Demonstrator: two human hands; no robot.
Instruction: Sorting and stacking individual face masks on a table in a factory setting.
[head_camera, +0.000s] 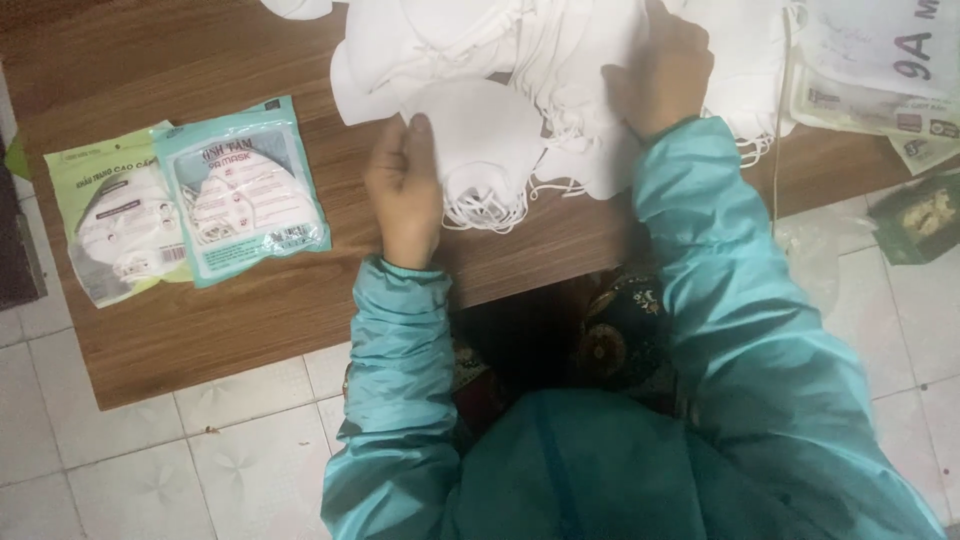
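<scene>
Fingers of your left hand (403, 190) pinch the folded white mask (487, 135), frame centre. Right hand (664, 70) presses the mask pile (560, 40); grip unclear. Keep edges aligned.

Low wooden table (200, 320) on pale tiled floor (120, 470). Left hand (402, 190) grips a stack of folded white masks (485, 150) at its left edge, thumb on top, ear loops hanging off the near side. Right hand (665, 75) rests farther off, on a loose pile of white masks (450, 40). Two packaged masks lie at left: teal packet (240, 190) overlapping green packet (110, 220). Both sleeves teal.
</scene>
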